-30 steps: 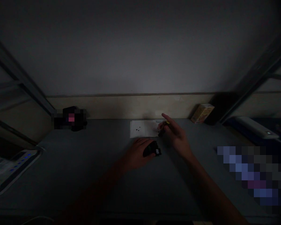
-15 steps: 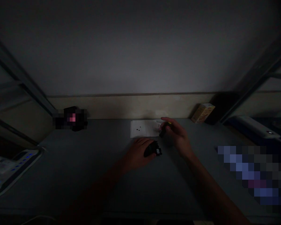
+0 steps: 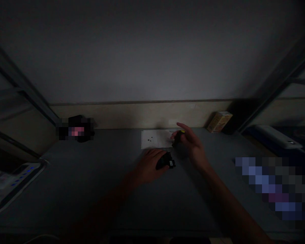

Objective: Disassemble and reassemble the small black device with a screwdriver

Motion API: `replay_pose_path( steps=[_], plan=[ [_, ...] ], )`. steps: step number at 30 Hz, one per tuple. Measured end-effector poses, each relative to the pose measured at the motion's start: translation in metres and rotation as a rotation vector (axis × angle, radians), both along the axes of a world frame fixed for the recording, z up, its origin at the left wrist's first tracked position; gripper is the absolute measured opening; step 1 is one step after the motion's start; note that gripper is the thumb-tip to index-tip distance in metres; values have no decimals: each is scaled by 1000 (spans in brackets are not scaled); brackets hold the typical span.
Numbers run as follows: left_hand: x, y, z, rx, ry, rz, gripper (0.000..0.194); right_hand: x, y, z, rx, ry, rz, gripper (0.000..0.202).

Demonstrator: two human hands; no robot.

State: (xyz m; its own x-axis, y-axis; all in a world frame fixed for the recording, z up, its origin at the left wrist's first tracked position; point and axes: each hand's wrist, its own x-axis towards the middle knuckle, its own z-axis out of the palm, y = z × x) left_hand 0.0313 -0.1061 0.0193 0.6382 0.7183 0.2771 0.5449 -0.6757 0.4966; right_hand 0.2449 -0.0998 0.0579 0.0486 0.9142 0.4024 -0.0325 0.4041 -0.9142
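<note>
On the grey tabletop, my left hand (image 3: 152, 166) is closed around a black rounded device (image 3: 165, 161), shaped somewhat like a computer mouse, with a small pale label at its right end. Above and right of it, my right hand (image 3: 194, 145) grips a short dark object with a yellow end (image 3: 178, 137); its exact kind is too dim to tell. One finger of that hand points outward. Behind both hands lies a white sheet of paper (image 3: 161, 139), with several tiny dark pieces (image 3: 150, 139) on its left half.
A yellowish carton (image 3: 220, 122) stands by the back wall at right. A dark blurred item (image 3: 85, 130) sits back left. At the left edge is a white power strip (image 3: 22, 179) with blue lights. A white device (image 3: 277, 135) and a pixelated bluish thing (image 3: 269, 188) are at right.
My right hand has shifted very slightly, and its outstretched finger is raised a little more. The left hand and the black device stay nearly still.
</note>
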Motion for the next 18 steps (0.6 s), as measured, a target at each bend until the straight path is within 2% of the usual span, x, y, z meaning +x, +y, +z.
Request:
replay_pose_path(
  steps=[3,6,9,11,14,16,18],
  plan=[
    [0,1,-1,1,2,-3,48,-1,-1,-1,-8,-20,18,27],
    [0,1,-2,6,-9,-5,49,-4,-2,0,53,-144,-106,20],
    [0,2,-2,3,-20,-8,48,-4,-2,1,64,-173,-186,14],
    [-1,2,-1,-2,-24,-18,48,-3,-2,1,37,-137,-150,19],
    [-2,2,0,-6,-21,-26,48,0,1,0,0,-42,-23,32],
    [-2,2,-1,-8,-20,-26,48,1,2,-2,-36,11,45,33],
    [-2,2,-2,-9,-26,-26,49,1,2,-3,-61,6,33,30]
  ],
)
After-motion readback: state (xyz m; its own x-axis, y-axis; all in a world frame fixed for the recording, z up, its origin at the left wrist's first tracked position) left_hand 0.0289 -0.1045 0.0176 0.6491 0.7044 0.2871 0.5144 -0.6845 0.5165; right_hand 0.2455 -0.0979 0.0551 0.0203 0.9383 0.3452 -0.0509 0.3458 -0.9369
